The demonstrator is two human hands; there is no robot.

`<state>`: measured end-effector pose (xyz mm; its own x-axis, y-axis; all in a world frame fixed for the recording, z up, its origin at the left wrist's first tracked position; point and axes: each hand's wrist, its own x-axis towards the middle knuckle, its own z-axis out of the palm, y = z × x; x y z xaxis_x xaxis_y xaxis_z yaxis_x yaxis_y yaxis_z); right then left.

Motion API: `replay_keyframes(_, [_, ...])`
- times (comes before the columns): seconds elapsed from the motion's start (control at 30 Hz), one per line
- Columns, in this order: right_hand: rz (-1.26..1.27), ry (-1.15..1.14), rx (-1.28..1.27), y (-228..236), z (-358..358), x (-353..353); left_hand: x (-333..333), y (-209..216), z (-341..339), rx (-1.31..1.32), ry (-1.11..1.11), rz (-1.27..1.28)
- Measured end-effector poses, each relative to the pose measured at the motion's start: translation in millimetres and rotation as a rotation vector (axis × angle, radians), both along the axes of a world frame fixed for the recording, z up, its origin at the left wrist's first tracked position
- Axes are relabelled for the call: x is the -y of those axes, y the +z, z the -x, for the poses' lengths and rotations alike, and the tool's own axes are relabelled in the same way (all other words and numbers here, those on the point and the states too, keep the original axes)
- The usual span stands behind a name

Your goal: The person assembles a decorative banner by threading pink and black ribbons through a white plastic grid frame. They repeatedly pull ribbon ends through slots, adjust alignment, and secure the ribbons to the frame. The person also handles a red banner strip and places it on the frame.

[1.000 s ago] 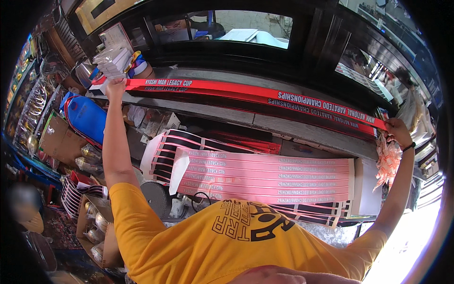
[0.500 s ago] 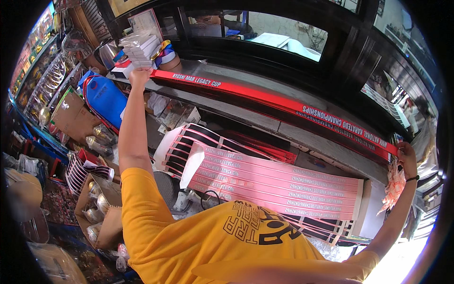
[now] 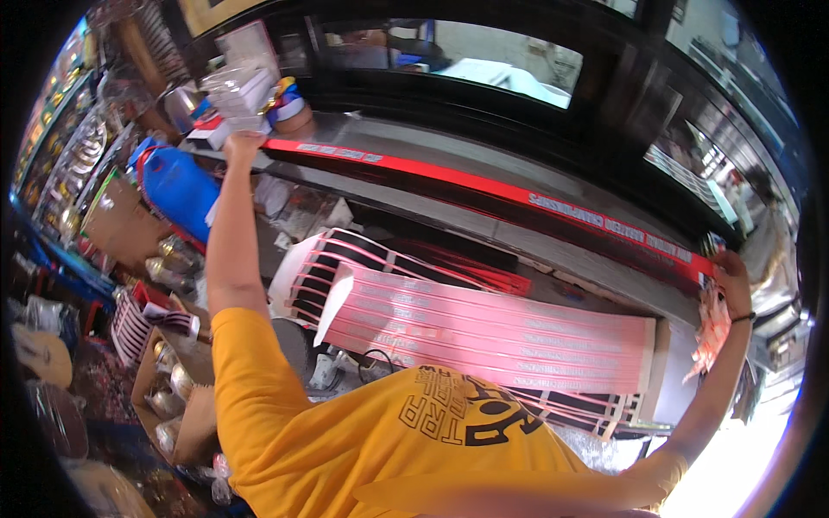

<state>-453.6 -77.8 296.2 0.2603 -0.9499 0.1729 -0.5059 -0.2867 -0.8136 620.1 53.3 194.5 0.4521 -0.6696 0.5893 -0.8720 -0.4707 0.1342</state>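
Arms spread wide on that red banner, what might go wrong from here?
1. The left hand holds the red banner right beside stacked clear boxes; a tug may topple them.
2. The right hand also holds a bunch of pink strips, so its grip on the banner end could slip.

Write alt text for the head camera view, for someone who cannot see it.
A person in a yellow shirt holds a long red banner stretched between the raised left hand and right hand, above sheets of pink strips. A blue container stands to the left.
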Motion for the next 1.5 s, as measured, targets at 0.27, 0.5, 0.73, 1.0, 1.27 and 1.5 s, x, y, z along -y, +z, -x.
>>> replay_keyframes(0.27, [-0.051,-0.185,-0.239,-14.2,-17.0,-22.0,32.0,-19.4,-90.4,0.685,0.196,-0.636])
replay_keyframes(0.5, [-0.096,-0.251,-0.232,-4.5,-42.8,-30.2,14.9,4.2,-29.4,0.041,-0.018,-0.027])
replay_keyframes(0.73, [-0.029,-0.267,-0.301,1.5,-44.0,-30.1,17.0,7.0,-24.7,0.074,-0.095,-0.023])
replay_keyframes(1.0, [0.072,-0.233,-0.219,-5.1,-29.9,-5.8,20.3,1.4,-42.5,0.0,-0.009,-0.049])
replay_keyframes(1.27, [0.1,-0.252,-0.178,-16.5,-21.7,4.3,22.3,-0.9,-49.3,0.026,-0.103,0.014])
replay_keyframes(1.5, [0.039,-0.266,0.08,-14.9,-22.3,1.0,13.9,-0.7,-36.8,-0.022,-0.043,0.025])
